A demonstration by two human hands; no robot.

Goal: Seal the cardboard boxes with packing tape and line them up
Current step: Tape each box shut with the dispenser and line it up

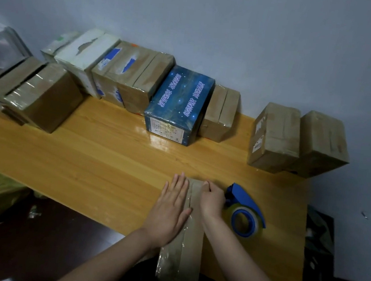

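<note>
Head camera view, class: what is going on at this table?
A person is sealing a cardboard box at the near edge of the wooden table. The left hand lies flat on its top; the right hand, fingers curled, rests on its far end, whether pinching tape is unclear. A blue tape dispenser lies right of the box. Other boxes, among them a blue box, stand in a row by the wall.
</note>
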